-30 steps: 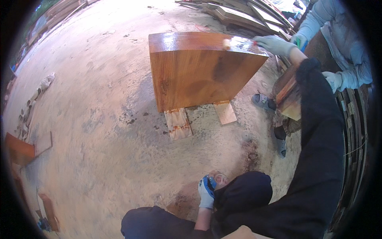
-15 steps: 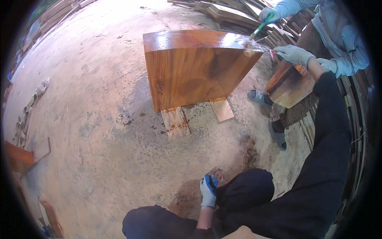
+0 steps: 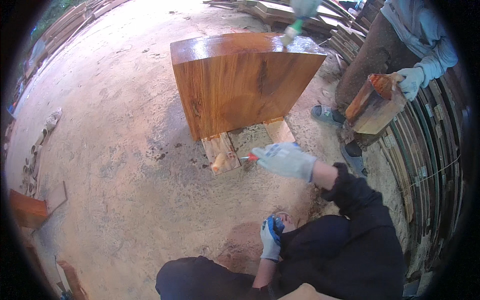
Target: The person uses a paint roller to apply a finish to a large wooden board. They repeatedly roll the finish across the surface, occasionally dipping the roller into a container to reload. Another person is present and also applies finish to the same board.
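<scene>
My right hand (image 3: 286,160), in a pale work glove, is closed round the red handle of a small paint roller (image 3: 218,162). The roller's amber-stained sleeve hangs over or rests on a small wooden block (image 3: 218,145); I cannot tell which. A thick, reddish-brown wooden slab (image 3: 245,95) stands on edge across this block and a second one (image 3: 280,131), its top glossy and wet. Beside my knee, my gloved left hand (image 3: 271,236) is curled closed, its blue palm coating showing; anything inside it is hidden.
A co-worker at the right moves a green-handled brush (image 3: 294,31) over the slab's top and holds a box-shaped, amber-stained container (image 3: 375,110). Stacked boards (image 3: 432,150) line the right side. An orange-brown board (image 3: 29,210) lies at the left.
My right hand has brought the roller from the slab's far right corner down to the near left block. The co-worker's brush has moved left along the top. My left hand stays by the knee.
</scene>
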A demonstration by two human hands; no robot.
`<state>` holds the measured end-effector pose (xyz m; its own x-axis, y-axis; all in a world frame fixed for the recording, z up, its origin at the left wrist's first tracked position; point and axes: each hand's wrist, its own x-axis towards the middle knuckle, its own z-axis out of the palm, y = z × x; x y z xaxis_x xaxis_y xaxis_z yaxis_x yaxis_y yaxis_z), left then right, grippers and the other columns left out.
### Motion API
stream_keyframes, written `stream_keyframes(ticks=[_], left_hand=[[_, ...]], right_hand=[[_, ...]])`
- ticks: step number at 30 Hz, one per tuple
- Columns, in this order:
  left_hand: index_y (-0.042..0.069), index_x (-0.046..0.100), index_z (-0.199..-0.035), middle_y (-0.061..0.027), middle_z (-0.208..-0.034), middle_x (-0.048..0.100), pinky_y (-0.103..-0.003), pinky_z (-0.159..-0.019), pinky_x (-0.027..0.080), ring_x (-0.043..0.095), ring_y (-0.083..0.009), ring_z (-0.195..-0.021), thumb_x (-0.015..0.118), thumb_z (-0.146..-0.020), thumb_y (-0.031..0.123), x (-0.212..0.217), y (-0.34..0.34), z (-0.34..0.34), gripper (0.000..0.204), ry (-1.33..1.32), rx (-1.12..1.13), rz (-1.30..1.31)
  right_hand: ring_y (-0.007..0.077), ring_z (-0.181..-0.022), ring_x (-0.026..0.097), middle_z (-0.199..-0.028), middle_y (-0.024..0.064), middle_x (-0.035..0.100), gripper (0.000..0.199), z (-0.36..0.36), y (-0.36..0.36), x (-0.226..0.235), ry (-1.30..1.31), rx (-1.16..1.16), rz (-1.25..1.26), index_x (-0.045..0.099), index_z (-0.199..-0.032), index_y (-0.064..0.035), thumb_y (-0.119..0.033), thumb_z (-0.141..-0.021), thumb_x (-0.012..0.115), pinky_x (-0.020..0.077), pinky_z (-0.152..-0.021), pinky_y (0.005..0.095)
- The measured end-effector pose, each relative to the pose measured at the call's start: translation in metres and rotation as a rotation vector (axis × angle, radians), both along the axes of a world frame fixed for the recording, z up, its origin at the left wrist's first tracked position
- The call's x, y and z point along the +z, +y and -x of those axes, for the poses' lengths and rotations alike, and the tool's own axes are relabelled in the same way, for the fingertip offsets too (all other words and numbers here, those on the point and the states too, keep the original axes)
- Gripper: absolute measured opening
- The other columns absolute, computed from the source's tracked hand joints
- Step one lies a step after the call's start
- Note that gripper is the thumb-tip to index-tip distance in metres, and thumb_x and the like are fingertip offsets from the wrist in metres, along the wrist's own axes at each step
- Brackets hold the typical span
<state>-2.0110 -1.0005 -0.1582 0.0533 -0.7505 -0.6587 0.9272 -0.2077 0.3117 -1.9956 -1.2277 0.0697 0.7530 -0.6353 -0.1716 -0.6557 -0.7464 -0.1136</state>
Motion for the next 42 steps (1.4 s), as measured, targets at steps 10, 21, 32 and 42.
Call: stream_keyframes(ticks=[10, 21, 32, 42], left_hand=[[0.007, 0.060, -0.103, -0.0006, -0.087, 0.060, -0.027, -0.065, 0.051, 0.059, -0.0124, -0.077, 0.053, -0.095, 0.025, 0.006, 0.002, -0.008, 0.021, 0.011, 0.017, 0.016], [0.006, 0.058, -0.111, -0.0037, -0.098, 0.061, -0.027, -0.069, 0.051, 0.060, -0.0124, -0.082, 0.051, -0.096, 0.025, -0.003, 0.007, 0.000, 0.026, -0.519, -0.083, 0.199], [0.002, 0.056, -0.108, -0.0038, -0.091, 0.061, -0.027, -0.069, 0.050, 0.060, -0.0143, -0.080, 0.055, -0.090, 0.012, 0.017, 0.008, -0.008, 0.021, -0.405, 0.043, 0.122], [0.008, 0.058, -0.098, 0.0002, -0.082, 0.060, -0.025, -0.065, 0.049, 0.058, -0.0094, -0.070, 0.055, -0.095, 0.029, 0.046, 0.000, -0.021, 0.021, 0.093, 0.060, -0.105]], right_hand=[[0.0272, -0.066, 0.064, -0.073, 0.0104, 0.062, 0.028, -0.007, 0.018, -0.043, 0.011, 0.151, 0.176, 0.056, -0.111, -0.0047, -0.023, -0.090, 0.052, 0.0483, -0.053, 0.0401], [0.0272, -0.066, 0.065, -0.071, 0.0110, 0.064, 0.025, -0.001, 0.027, -0.061, 0.028, 0.177, 0.074, 0.057, -0.106, -0.0045, -0.022, -0.089, 0.051, 0.0492, -0.053, 0.0411], [0.0325, -0.070, 0.065, -0.080, 0.0172, 0.064, 0.031, -0.022, 0.045, -0.106, 0.220, 0.246, -0.182, 0.053, -0.116, 0.0004, -0.015, -0.091, 0.043, 0.0491, -0.054, 0.0450], [0.0311, -0.067, 0.063, -0.079, 0.0156, 0.063, 0.031, -0.012, 0.041, -0.118, 0.231, 0.213, -0.160, 0.051, -0.117, 0.0022, -0.016, -0.093, 0.042, 0.0491, -0.054, 0.0430]])
